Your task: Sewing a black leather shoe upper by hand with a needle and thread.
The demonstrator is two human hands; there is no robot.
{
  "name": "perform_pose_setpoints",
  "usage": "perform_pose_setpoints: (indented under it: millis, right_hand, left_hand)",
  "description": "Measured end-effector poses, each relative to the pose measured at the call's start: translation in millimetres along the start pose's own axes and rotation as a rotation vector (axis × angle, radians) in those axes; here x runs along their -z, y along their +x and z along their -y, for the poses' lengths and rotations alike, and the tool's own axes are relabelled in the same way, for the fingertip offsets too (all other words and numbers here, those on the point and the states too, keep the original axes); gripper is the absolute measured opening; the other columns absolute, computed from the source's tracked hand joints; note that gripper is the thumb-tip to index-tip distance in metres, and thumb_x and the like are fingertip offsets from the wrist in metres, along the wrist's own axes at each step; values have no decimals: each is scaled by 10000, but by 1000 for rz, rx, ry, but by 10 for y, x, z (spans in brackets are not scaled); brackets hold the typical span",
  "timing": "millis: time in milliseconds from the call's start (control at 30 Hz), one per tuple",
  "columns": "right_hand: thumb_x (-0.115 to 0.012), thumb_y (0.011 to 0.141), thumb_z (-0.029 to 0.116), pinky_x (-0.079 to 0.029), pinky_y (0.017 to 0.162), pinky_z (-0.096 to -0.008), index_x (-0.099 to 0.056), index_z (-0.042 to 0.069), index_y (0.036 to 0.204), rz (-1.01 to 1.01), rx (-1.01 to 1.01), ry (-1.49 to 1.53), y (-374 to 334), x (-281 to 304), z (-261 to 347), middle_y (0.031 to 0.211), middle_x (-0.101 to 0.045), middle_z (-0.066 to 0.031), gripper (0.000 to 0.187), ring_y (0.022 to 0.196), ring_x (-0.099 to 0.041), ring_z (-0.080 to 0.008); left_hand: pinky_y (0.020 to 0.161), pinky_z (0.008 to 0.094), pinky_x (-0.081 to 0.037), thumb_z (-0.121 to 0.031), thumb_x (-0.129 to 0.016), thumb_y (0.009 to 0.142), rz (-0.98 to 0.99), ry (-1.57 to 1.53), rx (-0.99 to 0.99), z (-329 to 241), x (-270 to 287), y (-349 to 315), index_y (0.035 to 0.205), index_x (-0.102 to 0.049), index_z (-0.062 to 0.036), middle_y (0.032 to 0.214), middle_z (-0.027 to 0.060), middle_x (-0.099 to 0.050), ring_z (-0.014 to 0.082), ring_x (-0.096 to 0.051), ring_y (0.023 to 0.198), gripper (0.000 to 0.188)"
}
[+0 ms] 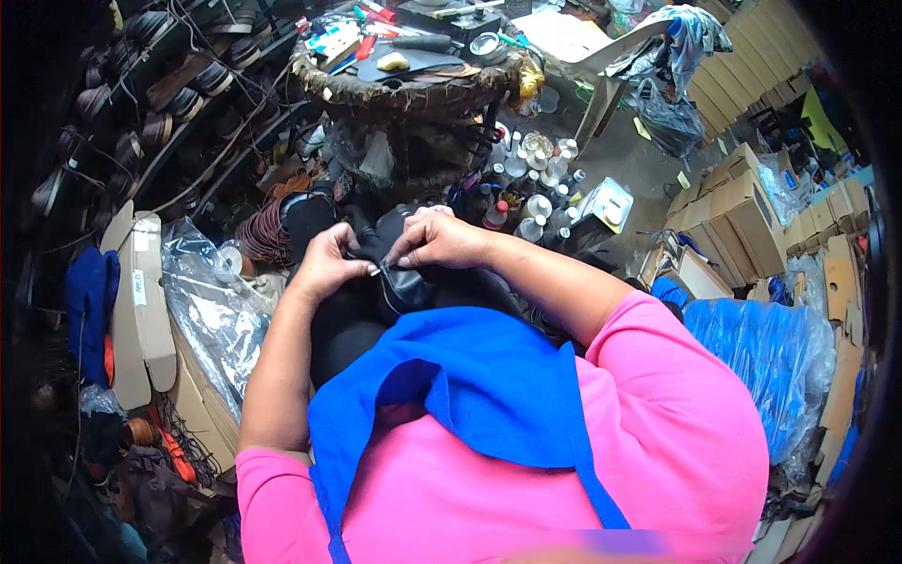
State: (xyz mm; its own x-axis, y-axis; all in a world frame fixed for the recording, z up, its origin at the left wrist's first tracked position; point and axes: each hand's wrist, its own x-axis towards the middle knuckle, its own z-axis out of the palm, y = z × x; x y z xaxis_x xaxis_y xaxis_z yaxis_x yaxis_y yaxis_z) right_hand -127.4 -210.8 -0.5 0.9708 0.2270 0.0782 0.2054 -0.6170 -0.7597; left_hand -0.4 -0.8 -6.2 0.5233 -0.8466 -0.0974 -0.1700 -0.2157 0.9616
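Note:
Over my lap, my left hand (331, 265) and my right hand (434, 241) face each other with fingertips almost meeting. Both pinch a black leather piece (406, 288), which looks like a shoe upper; its full shape is lost against my dark clothing. Shine shows on the part below my right fingers. Something thin and pale is at the left fingertips, too small to make out. A blue apron (470, 385) covers my front, just below the leather.
Ahead stands a round worktable (404, 92) crowded with tools. Several bottles (536, 207) are on the floor to its right. Cardboard boxes (738, 221) and a blue plastic-wrapped bundle (752, 367) lie at right. Shoe racks (169, 122) and a clear plastic bag (218, 310) are at left.

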Motion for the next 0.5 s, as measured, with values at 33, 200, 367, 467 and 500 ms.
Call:
perform_pose_setpoints:
  millis: [33, 200, 367, 467, 500]
  right_hand:
    - [-720, 762, 313, -309, 904, -380, -756, 278, 919, 10, -13, 195, 9, -55, -40, 797, -632, 45, 165, 922, -548, -153]
    - [-710, 774, 339, -244, 959, -452, -747, 322, 915, -126, 4, -28, 0, -276, 59, 797, -590, 64, 146, 964, -520, -173]
    - [-694, 800, 302, -231, 956, -445, -740, 334, 956, -129, 11, -203, -95, -303, 149, 789, -545, 62, 165, 943, -497, -157]
    - [-689, 804, 267, -236, 944, -441, -738, 336, 980, -84, 4, -146, -113, -271, 186, 794, -544, 54, 195, 938, -495, -162]
    - [-679, 805, 264, -242, 923, -445, -735, 358, 985, -47, -22, -147, -121, -240, 180, 821, -569, 55, 210, 966, -501, -176]
  left_hand:
    - [562, 214, -397, 31, -800, 604, -10, 20, 37, -6, 30, 20, 774, -500, -72, 716, -40, -517, 47, -464, 657, 359]
    - [569, 238, -415, -9, -818, 593, -134, 246, 65, 76, 72, -79, 780, -517, -38, 689, -26, -530, 61, -477, 653, 356]
    - [590, 227, -419, 2, -796, 605, -153, 482, 114, -12, 43, -186, 851, -534, -28, 724, -28, -543, 66, -494, 682, 360]
    - [691, 297, -480, -134, -837, 624, -161, 221, 49, 55, 55, -298, 883, -564, -16, 787, 50, -615, 151, -578, 740, 395]
    - [726, 303, -478, -149, -818, 655, -189, 254, 9, -27, 54, -357, 926, -570, -15, 852, 70, -617, 158, -584, 790, 391]
